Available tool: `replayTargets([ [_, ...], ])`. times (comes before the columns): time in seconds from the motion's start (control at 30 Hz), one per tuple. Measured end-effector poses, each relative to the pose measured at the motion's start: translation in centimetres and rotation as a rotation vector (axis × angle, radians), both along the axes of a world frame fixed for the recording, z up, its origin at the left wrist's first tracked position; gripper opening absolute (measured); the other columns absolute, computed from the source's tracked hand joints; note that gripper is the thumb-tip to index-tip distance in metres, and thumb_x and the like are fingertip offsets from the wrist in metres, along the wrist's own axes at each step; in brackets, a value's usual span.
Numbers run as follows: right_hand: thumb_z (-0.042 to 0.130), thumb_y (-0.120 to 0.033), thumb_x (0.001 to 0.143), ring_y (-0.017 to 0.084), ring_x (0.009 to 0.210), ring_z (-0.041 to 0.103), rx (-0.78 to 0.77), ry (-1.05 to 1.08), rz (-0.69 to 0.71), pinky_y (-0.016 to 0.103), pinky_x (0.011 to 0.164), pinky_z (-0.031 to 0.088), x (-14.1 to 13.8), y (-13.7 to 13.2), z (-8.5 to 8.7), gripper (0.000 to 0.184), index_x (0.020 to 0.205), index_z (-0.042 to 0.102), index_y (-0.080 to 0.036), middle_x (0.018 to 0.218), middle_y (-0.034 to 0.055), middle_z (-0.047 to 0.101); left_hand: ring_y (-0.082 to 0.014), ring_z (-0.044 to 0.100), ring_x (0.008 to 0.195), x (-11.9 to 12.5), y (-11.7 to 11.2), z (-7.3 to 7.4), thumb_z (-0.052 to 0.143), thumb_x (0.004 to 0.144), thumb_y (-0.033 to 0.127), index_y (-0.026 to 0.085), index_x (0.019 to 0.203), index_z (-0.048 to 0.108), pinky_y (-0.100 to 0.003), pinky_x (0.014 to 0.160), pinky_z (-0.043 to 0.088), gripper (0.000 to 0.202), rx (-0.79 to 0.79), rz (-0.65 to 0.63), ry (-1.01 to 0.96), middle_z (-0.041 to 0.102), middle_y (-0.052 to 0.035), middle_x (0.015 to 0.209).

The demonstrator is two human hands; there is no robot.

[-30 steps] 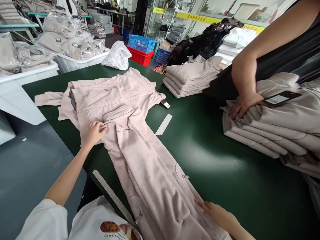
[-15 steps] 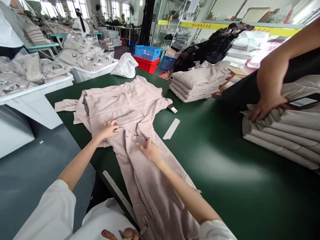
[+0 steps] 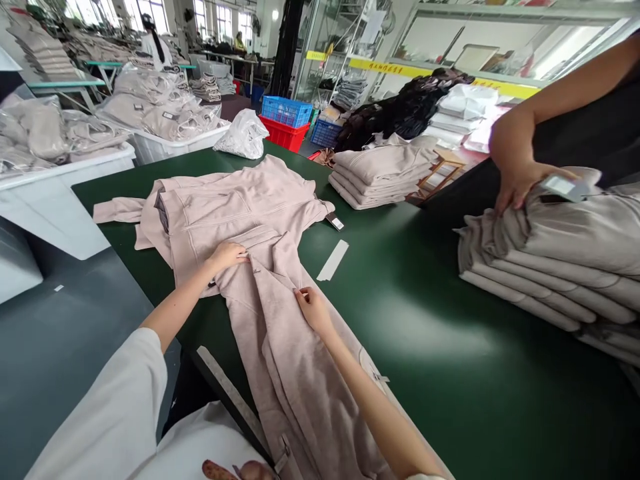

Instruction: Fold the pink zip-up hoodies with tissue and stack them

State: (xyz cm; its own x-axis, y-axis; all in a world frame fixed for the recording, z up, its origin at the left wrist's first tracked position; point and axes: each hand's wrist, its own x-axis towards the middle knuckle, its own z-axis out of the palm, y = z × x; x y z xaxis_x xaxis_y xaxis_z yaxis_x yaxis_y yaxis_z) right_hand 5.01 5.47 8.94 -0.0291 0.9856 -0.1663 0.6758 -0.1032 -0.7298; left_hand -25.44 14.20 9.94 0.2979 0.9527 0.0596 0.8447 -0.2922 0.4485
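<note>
Pale pink sweatpants [image 3: 295, 360] stretch across the green table [image 3: 420, 373] toward my body, their waist end overlapping a pink hooded jacket [image 3: 215, 207]. At the waistband, my left hand [image 3: 229, 257] is closed on the cloth, fingertips partly tucked into the fold. My right hand [image 3: 313, 309] pinches the cloth at the right side of the pants, a little nearer to me. The jacket lies spread out with one sleeve toward the left, and a dark hang tag [image 3: 335, 221] sticks out at its right end.
A white strip [image 3: 333, 260] lies right of the pants. Folded garments [image 3: 380, 170] are stacked at the back; another stack [image 3: 550, 267] is at right, under a co-worker's hand [image 3: 517, 177]. White bins [image 3: 65, 193] with bagged garments stand left. A clear bag [image 3: 244, 135] sits at the far edge.
Both my hands have gone from open to closed on the pants' cloth, the right one shifting slightly right and down. The co-worker's hand has lifted a tagged garment edge on the right stack.
</note>
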Motion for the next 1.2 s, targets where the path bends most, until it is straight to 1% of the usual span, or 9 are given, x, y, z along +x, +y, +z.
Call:
replayTargets([
  [0.27, 0.047, -0.075, 0.081, 0.013, 0.051, 0.038, 0.063, 0.429, 0.02, 0.027, 0.05, 0.03, 0.0, -1.8, -0.7, 0.054, 0.088, 0.052, -0.021, 0.059, -0.0043, 0.047, -0.0265, 0.062, 0.095, 1.4, 0.7, 0.0, 0.047, 0.095, 0.037, 0.018, 0.09, 0.069, -0.034, 0.083, 0.041, 0.03, 0.047, 0.088, 0.088, 0.069, -0.0108, 0.097],
  [0.43, 0.043, -0.054, 0.092, 0.021, 0.069, 0.058, 0.102, -0.075, -0.005, 0.033, 0.06, 0.042, 1.3, -1.9, -1.8, 0.04, 0.097, 0.061, -0.019, 0.08, 0.0066, 0.065, -0.0267, 0.064, 0.085, 2.0, 1.3, -0.9, 0.06, 0.084, 0.039, 0.017, 0.074, 0.068, -0.035, 0.08, 0.044, 0.025, -0.078, 0.102, 0.068, 0.069, -0.0099, 0.08],
  [0.53, 0.038, -0.046, 0.097, 0.028, 0.096, 0.063, 0.369, -0.193, 0.044, 0.043, 0.079, 0.05, 2.1, -2.6, -0.3, 0.041, 0.111, 0.063, -0.016, 0.11, 0.0147, 0.067, -0.0223, 0.064, 0.082, 0.5, 2.4, 0.5, 0.065, 0.079, 0.043, 0.02, 0.079, 0.07, -0.029, 0.075, 0.046, 0.024, -0.205, 0.017, 0.001, 0.072, -0.0056, 0.084],
  [0.67, 0.038, -0.042, 0.102, 0.027, 0.135, 0.046, 0.665, -0.25, 0.378, 0.047, 0.109, 0.039, 2.1, -4.9, 1.5, 0.047, 0.142, 0.049, -0.021, 0.147, 0.0125, 0.05, -0.0202, 0.065, 0.095, -2.7, 3.3, 3.6, 0.046, 0.091, 0.047, 0.02, 0.1, 0.066, -0.026, 0.079, 0.048, 0.034, -0.204, 0.097, -0.184, 0.071, -0.0056, 0.107],
  [0.77, 0.043, -0.046, 0.101, 0.029, 0.147, 0.031, 0.678, -0.404, 0.68, 0.051, 0.116, 0.03, 1.4, -6.6, -0.9, 0.053, 0.15, 0.043, -0.025, 0.158, 0.0109, 0.037, -0.0247, 0.065, 0.093, -3.9, 2.1, 4.3, 0.044, 0.092, 0.041, 0.018, 0.091, 0.062, -0.034, 0.084, 0.048, 0.029, -0.082, 0.328, -0.185, 0.07, -0.0086, 0.096],
  [0.87, 0.046, -0.047, 0.099, 0.031, 0.15, 0.024, 0.69, -0.506, 0.722, 0.053, 0.118, 0.025, 0.6, -7.9, -4.6, 0.058, 0.154, 0.038, -0.028, 0.162, 0.0116, 0.028, -0.0296, 0.063, 0.1, -3.3, -1.6, 2.9, 0.049, 0.09, 0.038, 0.017, 0.091, 0.061, -0.041, 0.093, 0.047, 0.024, 0.052, 0.434, -0.076, 0.068, -0.0122, 0.098],
  [0.97, 0.047, -0.046, 0.099, 0.03, 0.152, 0.019, 0.691, -0.529, 0.677, 0.053, 0.12, 0.021, 0.2, -8.4, -6.0, 0.061, 0.156, 0.033, -0.029, 0.164, 0.011, 0.024, -0.0305, 0.06, 0.112, -1.7, -7.0, 0.1, 0.051, 0.09, 0.038, 0.016, 0.108, 0.058, -0.045, 0.102, 0.045, 0.03, 0.247, 0.598, -0.127, 0.064, -0.0148, 0.111],
  [1.1, 0.041, -0.044, 0.102, 0.027, 0.149, 0.028, 0.645, -0.427, 0.711, 0.049, 0.119, 0.026, 1.5, -7.3, -4.3, 0.052, 0.151, 0.041, -0.028, 0.162, 0.0093, 0.031, -0.0241, 0.068, 0.086, 0.3, -12.8, -3.6, 0.054, 0.091, 0.045, 0.016, 0.117, 0.05, -0.04, 0.078, 0.058, 0.039, -0.041, 0.822, -0.521, 0.065, -0.0096, 0.099],
  [1.2, 0.036, -0.043, 0.102, 0.026, 0.138, 0.044, 0.549, -0.308, 0.424, 0.046, 0.112, 0.036, 4.9, -4.9, -3.3, 0.05, 0.146, 0.047, -0.021, 0.15, 0.0125, 0.048, -0.0196, 0.069, 0.077, 1.1, -13.7, -4.6, 0.066, 0.086, 0.042, 0.016, 0.114, 0.05, -0.032, 0.065, 0.06, 0.042, -0.22, 0.865, -0.826, 0.066, -0.0088, 0.1],
])
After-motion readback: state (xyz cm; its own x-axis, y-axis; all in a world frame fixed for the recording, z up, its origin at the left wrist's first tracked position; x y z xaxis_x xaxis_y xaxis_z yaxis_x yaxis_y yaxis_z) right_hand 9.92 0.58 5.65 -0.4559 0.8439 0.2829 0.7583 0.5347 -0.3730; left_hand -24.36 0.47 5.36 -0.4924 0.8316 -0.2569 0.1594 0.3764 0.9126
